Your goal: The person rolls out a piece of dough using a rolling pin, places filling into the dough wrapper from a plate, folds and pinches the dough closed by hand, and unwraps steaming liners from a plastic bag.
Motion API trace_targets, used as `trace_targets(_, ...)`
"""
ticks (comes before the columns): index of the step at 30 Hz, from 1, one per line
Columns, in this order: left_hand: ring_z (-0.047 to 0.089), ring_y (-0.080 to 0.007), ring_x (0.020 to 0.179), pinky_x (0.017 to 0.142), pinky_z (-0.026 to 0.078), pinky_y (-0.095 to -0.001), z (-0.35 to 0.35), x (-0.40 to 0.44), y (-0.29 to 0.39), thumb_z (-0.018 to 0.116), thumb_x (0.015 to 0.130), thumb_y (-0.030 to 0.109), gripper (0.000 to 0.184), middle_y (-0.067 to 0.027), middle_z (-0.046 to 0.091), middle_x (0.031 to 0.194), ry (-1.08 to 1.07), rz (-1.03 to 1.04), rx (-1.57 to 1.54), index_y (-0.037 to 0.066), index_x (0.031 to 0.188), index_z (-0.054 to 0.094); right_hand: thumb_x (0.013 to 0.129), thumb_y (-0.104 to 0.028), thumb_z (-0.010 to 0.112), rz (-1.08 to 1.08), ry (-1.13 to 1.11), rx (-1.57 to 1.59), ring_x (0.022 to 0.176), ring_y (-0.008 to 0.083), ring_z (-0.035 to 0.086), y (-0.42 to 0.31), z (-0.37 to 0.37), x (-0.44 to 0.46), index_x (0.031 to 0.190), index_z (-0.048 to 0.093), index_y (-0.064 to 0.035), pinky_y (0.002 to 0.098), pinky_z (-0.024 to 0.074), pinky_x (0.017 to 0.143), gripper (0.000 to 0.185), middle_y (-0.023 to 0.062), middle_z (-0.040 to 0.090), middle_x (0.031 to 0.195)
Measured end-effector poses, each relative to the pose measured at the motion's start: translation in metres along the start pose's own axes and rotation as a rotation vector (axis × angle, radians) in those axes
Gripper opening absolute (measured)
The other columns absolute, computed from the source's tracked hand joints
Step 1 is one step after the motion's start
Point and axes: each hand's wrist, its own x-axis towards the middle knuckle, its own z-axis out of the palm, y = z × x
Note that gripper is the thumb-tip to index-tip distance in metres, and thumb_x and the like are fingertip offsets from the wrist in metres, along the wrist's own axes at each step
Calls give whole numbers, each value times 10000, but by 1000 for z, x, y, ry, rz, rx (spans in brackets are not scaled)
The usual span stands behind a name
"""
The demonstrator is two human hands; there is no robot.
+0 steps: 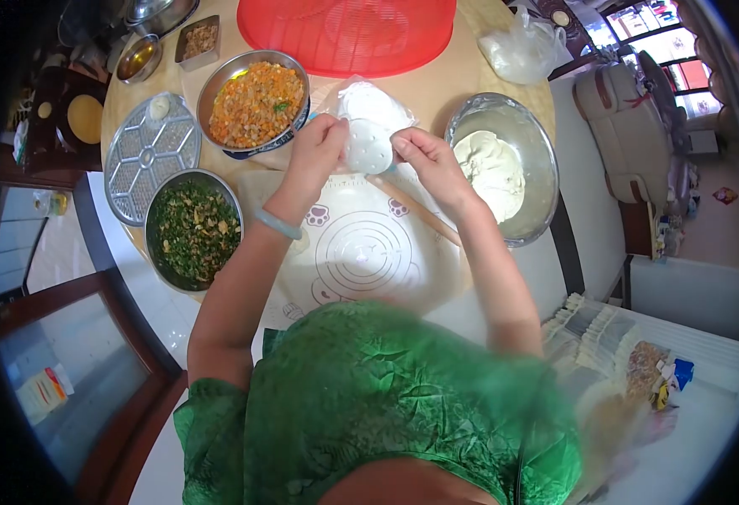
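A round white steamer paper with small holes (pixel 368 151) is held up between my two hands. My left hand (pixel 322 145) pinches its left edge, and my right hand (pixel 426 158) has thumb and fingers closed at its right edge. Just behind it lies a clear plastic bag (pixel 373 106) with more white papers inside. Below the hands, a white pastry mat (pixel 362 282) with printed circles and paw marks covers the table. A wooden rolling pin (pixel 420 212) lies slanted across the mat, partly hidden by my right hand. A pale bangle (pixel 277 223) circles my left wrist.
To the right, a metal bowl (pixel 546 160) holds dough (pixel 494 172). On the left stand bowls of orange filling (pixel 256 105) and green filling (pixel 191 227), beside a metal steamer rack (pixel 134 168). A red plastic tray (pixel 348 34) and a plastic bag (pixel 521 49) sit at the back.
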Motion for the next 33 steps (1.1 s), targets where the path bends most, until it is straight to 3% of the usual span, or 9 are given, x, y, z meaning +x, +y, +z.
trace_targets(4, 561, -95, 835, 761, 465, -232, 10, 0, -5, 581, 980, 204, 232, -11, 594, 934, 219, 284, 4, 24, 1126, 594, 1025, -235, 547, -95, -97, 102, 893, 78, 547, -12, -8, -6, 1047, 646, -12, 271, 460, 844, 245, -21, 632, 937)
trace_targets(7, 584, -106, 883, 785, 485, -249, -1, -27, 30, 612, 976, 205, 342, -40, 614, 1049, -149, -5, -231, 7, 1248, 554, 1022, -260, 553, -135, -152, 93, 902, 72, 540, -25, -12, -11, 1021, 647, -30, 268, 451, 859, 249, -29, 624, 931)
trace_targets(10, 608, -107, 933, 823, 498, -259, 0, -36, 39, 611, 983, 209, 357, -63, 646, 1092, -328, -111, -411, -6, 1264, 559, 1025, -272, 545, -124, -158, 85, 887, 72, 532, -30, -11, -15, 1014, 641, -37, 265, 444, 853, 253, -33, 615, 922)
trace_targets(16, 632, -93, 924, 824, 509, -259, -2, -55, 56, 588, 1004, 248, 302, -57, 681, 1049, -265, -56, -392, -5, 1167, 611, 1022, -299, 550, 45, -18, 348, 858, 59, 535, -49, 10, -31, 1046, 634, -39, 255, 443, 799, 274, -42, 611, 931)
trace_targets(19, 627, -84, 913, 826, 504, -253, 0, -61, 56, 580, 1008, 254, 293, -54, 678, 1047, -190, 7, -410, 2, 1153, 615, 1004, -308, 588, 37, -150, 182, 795, 36, 527, -60, 13, -45, 997, 645, -59, 224, 438, 717, 256, -45, 602, 888)
trace_targets(22, 633, -65, 830, 702, 521, -224, 1, -66, 57, 584, 1005, 276, 309, -36, 676, 956, -127, 36, -457, -3, 1132, 622, 978, -296, 635, 96, -149, 228, 708, 25, 500, -58, 14, -50, 914, 650, -73, 196, 407, 634, 233, -55, 579, 797)
trace_targets(25, 635, -69, 810, 655, 523, -232, -3, -79, 80, 570, 1010, 295, 302, -38, 676, 947, -86, -110, -482, 18, 1117, 625, 954, -272, 675, 52, -88, 233, 660, 21, 475, -59, 13, -54, 844, 646, -80, 183, 379, 599, 223, -69, 543, 717)
trace_targets(33, 634, -89, 766, 611, 530, -253, -9, -87, 67, 571, 1003, 279, 257, -18, 659, 964, -136, -14, -366, 50, 1110, 618, 935, -227, 703, -91, 35, 201, 674, 27, 485, -66, 15, -68, 794, 630, -59, 207, 396, 606, 231, -48, 578, 731)
